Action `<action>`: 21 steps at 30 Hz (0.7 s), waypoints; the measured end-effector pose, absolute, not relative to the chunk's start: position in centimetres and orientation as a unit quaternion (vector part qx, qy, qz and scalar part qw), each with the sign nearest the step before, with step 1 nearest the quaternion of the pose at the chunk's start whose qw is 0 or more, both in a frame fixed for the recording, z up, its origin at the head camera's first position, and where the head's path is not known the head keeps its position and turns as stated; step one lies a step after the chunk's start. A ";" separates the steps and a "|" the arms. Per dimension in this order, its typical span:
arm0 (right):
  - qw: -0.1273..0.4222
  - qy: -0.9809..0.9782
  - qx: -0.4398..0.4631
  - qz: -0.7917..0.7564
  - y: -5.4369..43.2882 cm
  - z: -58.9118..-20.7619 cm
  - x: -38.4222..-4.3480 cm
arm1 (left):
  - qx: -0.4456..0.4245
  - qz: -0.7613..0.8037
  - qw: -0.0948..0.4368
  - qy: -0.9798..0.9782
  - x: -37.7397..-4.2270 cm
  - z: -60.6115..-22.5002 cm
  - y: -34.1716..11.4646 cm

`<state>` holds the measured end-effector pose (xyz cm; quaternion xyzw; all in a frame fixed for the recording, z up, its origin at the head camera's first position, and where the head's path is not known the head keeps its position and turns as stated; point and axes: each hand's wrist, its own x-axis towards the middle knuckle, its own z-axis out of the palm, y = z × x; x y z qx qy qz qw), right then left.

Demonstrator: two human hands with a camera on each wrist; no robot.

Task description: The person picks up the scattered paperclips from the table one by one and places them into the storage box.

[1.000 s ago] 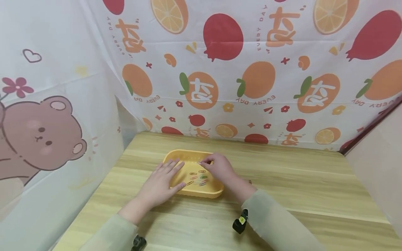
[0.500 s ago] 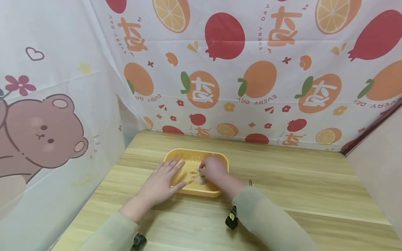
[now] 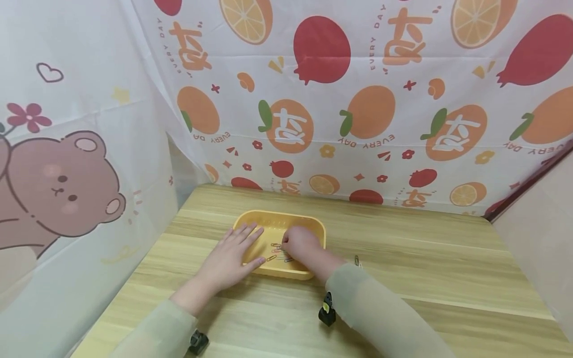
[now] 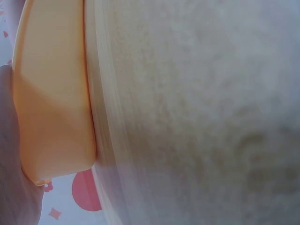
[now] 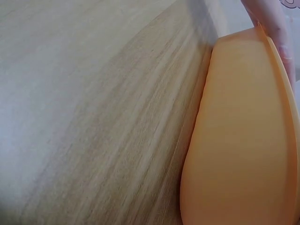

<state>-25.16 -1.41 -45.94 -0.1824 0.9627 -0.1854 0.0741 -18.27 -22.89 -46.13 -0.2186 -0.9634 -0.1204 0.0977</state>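
A yellow rectangular tray [image 3: 282,272] rests on the wooden table, holding several coloured paper clips [image 3: 271,258] in a loose cluster. Across the tray's left rim lies my left hand [image 3: 228,258], fingers spread and straight, thumb near the front rim. My right hand [image 3: 303,244] reaches over the right side into the tray, its thumb and fingers pinched together at the cluster. It seems to pinch a small pale paper clip, though the hand mostly hides it. Both wrist views show only the tray's outer wall [image 4: 54,103] and the table.
A few paper clips [image 3: 357,260] lie on the table [image 3: 425,278] right of the tray, partly behind the right sleeve. A fruit-print cloth [image 3: 371,54] hangs behind the table, and a bear-print cloth [image 3: 62,184] hangs at the left.
My right hand has moved from the back of the tray forward and down to the clip cluster, its fingers still pinched. My left hand has stayed on the rim.
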 end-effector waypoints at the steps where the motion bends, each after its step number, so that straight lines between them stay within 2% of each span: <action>1: 0.071 0.963 -0.181 -0.188 -1.4 -45.9 -25.2 | -0.219 -0.121 0.098 -0.963 -18.3 -46.2 -22.9; 21: 0.065 0.956 -0.163 -0.233 -0.9 -44.7 -24.9 | -0.216 -0.115 0.096 -0.965 -18.4 -46.1 -22.9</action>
